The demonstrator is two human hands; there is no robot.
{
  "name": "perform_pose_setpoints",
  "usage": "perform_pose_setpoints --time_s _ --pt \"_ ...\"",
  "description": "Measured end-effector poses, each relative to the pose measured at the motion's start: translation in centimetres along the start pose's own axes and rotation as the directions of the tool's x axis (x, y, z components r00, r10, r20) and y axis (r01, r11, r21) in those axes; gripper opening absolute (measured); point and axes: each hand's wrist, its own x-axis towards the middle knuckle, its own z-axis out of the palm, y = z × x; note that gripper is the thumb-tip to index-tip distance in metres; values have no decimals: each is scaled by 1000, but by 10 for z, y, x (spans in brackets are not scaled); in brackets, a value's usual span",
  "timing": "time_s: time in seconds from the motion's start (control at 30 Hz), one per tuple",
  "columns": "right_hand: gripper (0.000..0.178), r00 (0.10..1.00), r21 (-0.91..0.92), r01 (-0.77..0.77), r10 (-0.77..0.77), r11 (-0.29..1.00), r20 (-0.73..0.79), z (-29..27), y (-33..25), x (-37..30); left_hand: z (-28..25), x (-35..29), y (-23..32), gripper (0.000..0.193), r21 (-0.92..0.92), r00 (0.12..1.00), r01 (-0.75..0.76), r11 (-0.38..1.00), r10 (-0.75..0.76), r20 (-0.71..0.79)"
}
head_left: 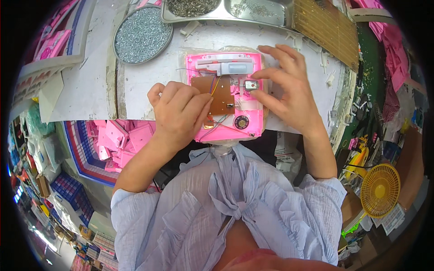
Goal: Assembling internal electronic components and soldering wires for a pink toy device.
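Observation:
An open pink plastic housing (219,134) lies on the table before me. Across its middle sits a brown circuit board (223,101) with yellow, blue and red wires. My left hand (178,110) is closed over the board's lower left part, fingers curled by the yellow wire; what they pinch is hidden. Thumb and index finger of my right hand (289,86) grip a small metal motor (251,85) from either side, at the housing's right edge, with the other fingers raised. A white and grey plastic part (237,68) lies along the far end, and a round black speaker (241,121) nearer me.
A round tray (143,50) of small silvery screws stands far left. Behind the housing is a metal tray (225,12) with compartments of small parts. Corrugated cardboard (323,34) lies far right. Below left, a basket (83,160) holds pink pieces; a yellow fan (380,190) stands right.

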Motion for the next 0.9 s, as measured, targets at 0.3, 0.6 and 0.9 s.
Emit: perform_pose_setpoints --time_s 0.3,0.6,0.9 --pt "28 951 -21 301 -301 954 -69 36 -32 35 5 2 -5 20 4 995 -32 999 32 -98" --pt "11 894 8 419 -412 908 -175 55 -24 44 -1 -2 -13 19 -6 997 7 1000 -8 -82" --pt "26 924 41 378 -375 925 -70 48 -23 55 -4 -3 -18 22 28 994 -65 997 68 -85"
